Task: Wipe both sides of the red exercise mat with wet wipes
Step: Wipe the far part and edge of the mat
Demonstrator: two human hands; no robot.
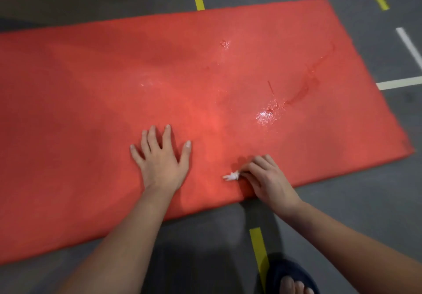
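1. Mat position: the red exercise mat [91,88] lies flat on the grey floor [342,202] and fills most of the view. Its near long edge runs from 8 o'clock to 4 o'clock. One face is up; the other is hidden.
2. The left hand [161,161] sits at about 8 o'clock from the view's centre. It is released, with fingers straight and spread, and presses palm-down on the mat, probably to steady it.
3. The right hand [267,179], at about 4 o'clock and close to the near edge, has its fingers curled. It pinches a small bunched wet wipe [231,176] against the mat, and the white tip pokes out toward 9 o'clock.
4. A glistening wet patch [266,114] lies at 12 o'clock from the right hand, and faint streaks trail off toward 2 o'clock.
5. Step in hand, as I judge it: wiping the upper face, partway through. The stretch toward 9 o'clock shows no sheen and is likely unwiped.
6. The next move calls for sweeping strokes across the dry area. The wipe looks wadded, so unfolding or replacing it may help. Turning the mat over afterwards will need both hands on an edge.
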